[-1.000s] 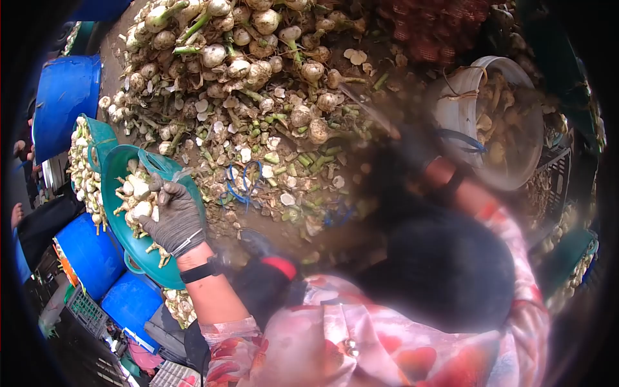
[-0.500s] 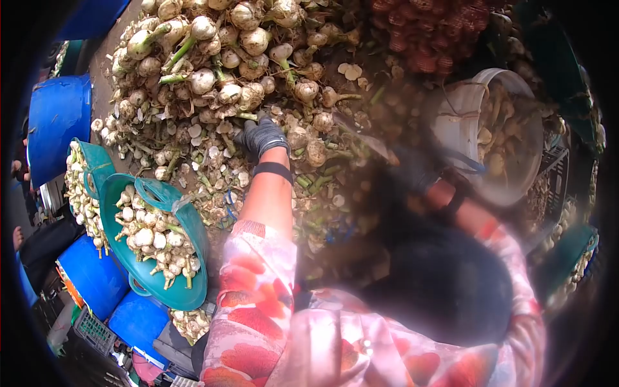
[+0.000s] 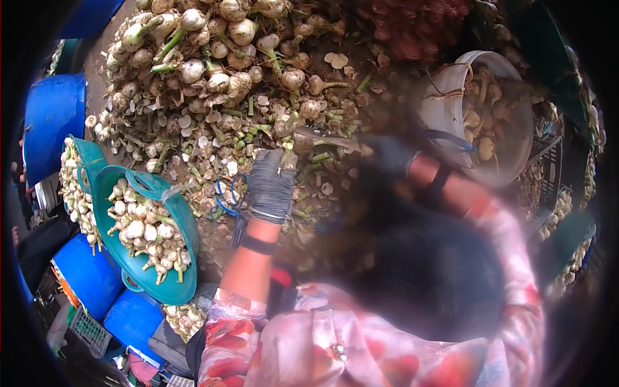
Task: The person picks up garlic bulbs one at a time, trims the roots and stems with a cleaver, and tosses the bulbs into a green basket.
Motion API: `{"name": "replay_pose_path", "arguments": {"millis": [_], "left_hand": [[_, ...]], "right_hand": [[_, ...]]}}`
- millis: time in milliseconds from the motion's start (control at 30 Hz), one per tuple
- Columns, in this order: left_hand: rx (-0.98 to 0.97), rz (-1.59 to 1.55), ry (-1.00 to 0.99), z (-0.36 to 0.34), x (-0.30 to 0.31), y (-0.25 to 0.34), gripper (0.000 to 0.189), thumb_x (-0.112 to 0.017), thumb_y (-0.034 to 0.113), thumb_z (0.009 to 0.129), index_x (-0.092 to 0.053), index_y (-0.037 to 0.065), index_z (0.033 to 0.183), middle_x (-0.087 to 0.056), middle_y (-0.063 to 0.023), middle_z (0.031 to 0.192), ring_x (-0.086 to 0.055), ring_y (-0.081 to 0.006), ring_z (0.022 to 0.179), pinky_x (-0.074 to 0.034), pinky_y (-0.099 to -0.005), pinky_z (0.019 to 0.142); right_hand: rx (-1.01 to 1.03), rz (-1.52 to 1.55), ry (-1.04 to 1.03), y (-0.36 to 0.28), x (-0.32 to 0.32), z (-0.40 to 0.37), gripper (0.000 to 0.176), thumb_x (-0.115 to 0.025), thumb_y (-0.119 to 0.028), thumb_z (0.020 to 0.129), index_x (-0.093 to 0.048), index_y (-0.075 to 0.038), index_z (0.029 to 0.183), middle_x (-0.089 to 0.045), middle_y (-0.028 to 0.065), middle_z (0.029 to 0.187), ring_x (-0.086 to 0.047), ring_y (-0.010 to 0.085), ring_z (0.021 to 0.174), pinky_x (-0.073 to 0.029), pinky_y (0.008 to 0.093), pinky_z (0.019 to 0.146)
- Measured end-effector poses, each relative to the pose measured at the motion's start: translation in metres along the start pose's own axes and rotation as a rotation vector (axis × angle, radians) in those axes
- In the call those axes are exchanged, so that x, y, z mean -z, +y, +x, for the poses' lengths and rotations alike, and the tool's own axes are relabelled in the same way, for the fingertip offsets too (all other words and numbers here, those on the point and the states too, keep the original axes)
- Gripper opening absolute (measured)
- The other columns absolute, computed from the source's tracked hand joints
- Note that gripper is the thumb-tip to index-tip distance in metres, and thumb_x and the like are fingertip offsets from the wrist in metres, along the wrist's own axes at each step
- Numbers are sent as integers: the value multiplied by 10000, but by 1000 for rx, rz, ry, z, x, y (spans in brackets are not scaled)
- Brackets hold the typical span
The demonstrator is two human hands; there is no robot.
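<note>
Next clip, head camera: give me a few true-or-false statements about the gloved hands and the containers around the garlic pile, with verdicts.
1. The left hand wears a grey glove, with a black band on the wrist. True.
2. The teal basin is empty. False: it holds a heap of trimmed garlic bulbs.
3. A white bucket stands to the right of the garlic pile. True.
4. The left hand rests inside the teal basin. False: it is over the cut stems and skins in front of the pile, apart from the basin.
5. The tub at the far left is red. False: it is blue.
</note>
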State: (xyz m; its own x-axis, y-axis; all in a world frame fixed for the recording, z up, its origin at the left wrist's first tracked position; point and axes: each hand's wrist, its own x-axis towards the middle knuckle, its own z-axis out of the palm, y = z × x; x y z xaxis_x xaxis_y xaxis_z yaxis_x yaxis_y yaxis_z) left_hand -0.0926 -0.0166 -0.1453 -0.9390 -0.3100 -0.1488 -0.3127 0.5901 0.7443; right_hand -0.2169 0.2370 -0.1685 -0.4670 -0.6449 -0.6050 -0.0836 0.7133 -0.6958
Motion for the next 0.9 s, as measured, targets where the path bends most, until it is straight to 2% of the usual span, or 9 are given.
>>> {"name": "replay_pose_path", "arguments": {"millis": [200, 300, 467, 567, 600, 700, 733, 800, 900], "left_hand": [[-163, 342, -255, 5, 14, 76, 412, -714, 106, 788, -545, 34, 1157, -546, -141, 1142, -574, -285, 992, -480, -368, 835], [-56, -331, 9, 7, -2, 77, 517, -774, 199, 755, -522, 16, 1167, -543, -98, 1020, -541, -240, 1028, -449, -343, 912], [161, -1016, -240, 14, -19, 58, 569, -686, 230, 868, -438, 22, 1336, -506, -107, 1289, -492, -213, 1165, -402, -317, 1007], [85, -1002, -176, 23, -31, 74, 540, -668, 218, 880, -437, 29, 1330, -533, -102, 1256, -511, -189, 1138, -423, -298, 977], [152, -1112, -215, 26, -28, 77, 511, -668, 152, 871, -440, 42, 1315, -560, -101, 1206, -536, -168, 1094, -451, -288, 929], [70, -1001, -291, 39, -16, 69, 491, -673, 112, 854, -452, 60, 1289, -585, -87, 1138, -570, -164, 1023, -478, -273, 869], [191, -817, -283, 41, -15, 58, 506, -689, 132, 842, -452, 71, 1284, -610, -55, 1082, -596, -179, 944, -493, -295, 843], [-32, -594, -262, 44, -24, 30, 380, -678, 182, 849, -538, 39, 1172, -618, -68, 1040, -592, -161, 922, -491, -289, 827], [-6, -858, -185, 31, -18, 52, 333, -591, 186, 916, -551, -24, 1172, -619, -134, 1068, -621, -196, 921, -536, -338, 840]], "right_hand": [[231, 318, 91, -59, 11, 15, 519, -682, -526, 802, -569, -30, 903, -603, 132, 765, -557, 224, 704, -469, 372, 686], [179, 408, 117, -64, 26, 16, 441, -677, -484, 825, -581, -56, 875, -560, 69, 628, -497, 169, 551, -424, 326, 535], [-82, 1247, -154, -61, 25, 6, 346, -649, -441, 863, -613, -99, 835, -401, -51, 490, -312, 69, 368, -231, 242, 342], [-186, 1042, -174, -57, 25, 6, 317, -639, -428, 877, -628, -111, 871, -389, -60, 472, -297, 58, 364, -205, 229, 345], [-199, 927, -196, -47, 25, 11, 327, -651, -409, 873, -639, -89, 938, -501, -1, 547, -432, 111, 432, -355, 276, 396], [227, 343, 356, -27, 11, 13, 369, -684, -392, 844, -629, -64, 1003, -620, 66, 724, -585, 176, 629, -493, 335, 596], [117, 280, 300, -37, 24, -1, 379, -726, -298, 783, -605, -63, 1055, -658, 121, 912, -643, 258, 848, -501, 371, 784], [263, 44, 307, -44, 36, -21, 347, -724, -238, 744, -606, -89, 1034, -653, 132, 892, -643, 301, 838, -505, 387, 749], [340, -185, 247, -63, 44, -41, 271, -680, -168, 707, -587, -117, 957, -633, 134, 840, -622, 360, 833, -496, 434, 702]]}}
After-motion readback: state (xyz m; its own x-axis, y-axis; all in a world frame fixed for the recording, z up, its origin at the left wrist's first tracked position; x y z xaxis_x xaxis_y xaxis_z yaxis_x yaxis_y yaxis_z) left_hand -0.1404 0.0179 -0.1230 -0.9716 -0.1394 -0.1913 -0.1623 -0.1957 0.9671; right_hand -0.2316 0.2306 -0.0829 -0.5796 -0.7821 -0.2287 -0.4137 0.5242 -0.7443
